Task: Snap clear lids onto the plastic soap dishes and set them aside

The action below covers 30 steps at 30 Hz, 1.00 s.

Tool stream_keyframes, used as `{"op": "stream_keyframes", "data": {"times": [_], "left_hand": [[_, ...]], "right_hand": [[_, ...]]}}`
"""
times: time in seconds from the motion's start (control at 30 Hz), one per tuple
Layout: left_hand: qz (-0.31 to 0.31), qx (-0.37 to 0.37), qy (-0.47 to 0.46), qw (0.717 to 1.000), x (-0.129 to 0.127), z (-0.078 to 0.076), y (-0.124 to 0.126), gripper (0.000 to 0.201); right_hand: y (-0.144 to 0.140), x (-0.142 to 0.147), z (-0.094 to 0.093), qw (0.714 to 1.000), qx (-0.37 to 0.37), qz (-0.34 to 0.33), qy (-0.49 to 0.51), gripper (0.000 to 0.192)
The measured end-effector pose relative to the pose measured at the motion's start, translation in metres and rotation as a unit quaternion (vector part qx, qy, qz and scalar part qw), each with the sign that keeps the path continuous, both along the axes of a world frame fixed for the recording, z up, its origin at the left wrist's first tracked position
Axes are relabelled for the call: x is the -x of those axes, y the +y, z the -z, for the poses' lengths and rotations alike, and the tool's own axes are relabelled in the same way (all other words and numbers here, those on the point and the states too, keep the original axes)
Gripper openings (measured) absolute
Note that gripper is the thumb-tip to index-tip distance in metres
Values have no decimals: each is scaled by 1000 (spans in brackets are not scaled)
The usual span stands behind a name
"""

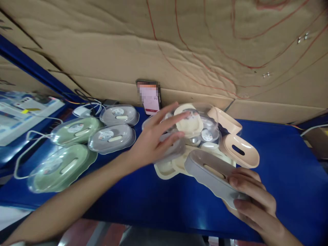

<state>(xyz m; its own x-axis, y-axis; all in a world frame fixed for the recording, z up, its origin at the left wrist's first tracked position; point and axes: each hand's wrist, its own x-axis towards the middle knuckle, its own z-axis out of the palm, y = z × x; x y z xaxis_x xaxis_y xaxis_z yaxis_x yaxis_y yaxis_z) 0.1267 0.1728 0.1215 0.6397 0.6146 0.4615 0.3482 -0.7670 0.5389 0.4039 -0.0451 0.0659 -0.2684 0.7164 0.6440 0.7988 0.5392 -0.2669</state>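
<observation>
My right hand (252,194) grips a grey oval box (215,172) by its near end, tilted above the blue table. A pale slot-shaped insert shows in its top. My left hand (156,136) reaches over a pile of clear plastic covers (211,128), with thumb and fingers spread. Its fingertips are at a clear cover near a cream-coloured piece (189,124); whether they touch it I cannot tell. Under the pile lie cream flat parts (166,169). Beside it sit a peach oval shell with a dark slot (241,150) and another peach shell (225,119).
On the left stand covered green boxes (66,167) and covered grey boxes (112,138), with white cables (33,133) near them. A phone (150,97) leans against the cardboard wall (102,51) behind the blue table (282,164).
</observation>
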Motion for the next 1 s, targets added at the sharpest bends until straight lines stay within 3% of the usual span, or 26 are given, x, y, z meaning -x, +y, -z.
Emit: {"op": "stream_keyframes", "data": {"times": [0.07,0.17,0.37,0.5,0.6,0.67,0.7,0.8,0.9,1.0], "left_hand": [[-32,-60,50,996,-7,8,28,48],[-66,-74,120,988,-15,25,53,49],[-70,-67,163,982,-16,41,58,54],[-56,-94,92,990,-4,37,37,48],[81,-96,15,992,8,29,2,49],[193,-97,36,976,13,27,-25,64],[211,-105,45,971,14,27,-36,66],[202,-111,23,973,16,34,-55,47],[184,-109,-34,976,19,43,-57,30],[163,-172,-36,971,22,45,-55,22]], "right_hand": [[3,0,5,999,-41,-4,33,54],[7,2,5,996,-67,-1,51,50],[18,11,-9,999,-29,29,10,33],[23,17,-7,998,-39,37,-11,25],[26,17,-7,997,-61,28,-27,23],[26,16,-8,998,-56,-1,-38,21],[26,16,-9,998,-50,-16,-41,19],[28,19,-12,998,-29,-39,-45,17],[33,29,-15,997,-7,-43,-65,17],[40,39,-18,994,14,-38,-97,18]]}}
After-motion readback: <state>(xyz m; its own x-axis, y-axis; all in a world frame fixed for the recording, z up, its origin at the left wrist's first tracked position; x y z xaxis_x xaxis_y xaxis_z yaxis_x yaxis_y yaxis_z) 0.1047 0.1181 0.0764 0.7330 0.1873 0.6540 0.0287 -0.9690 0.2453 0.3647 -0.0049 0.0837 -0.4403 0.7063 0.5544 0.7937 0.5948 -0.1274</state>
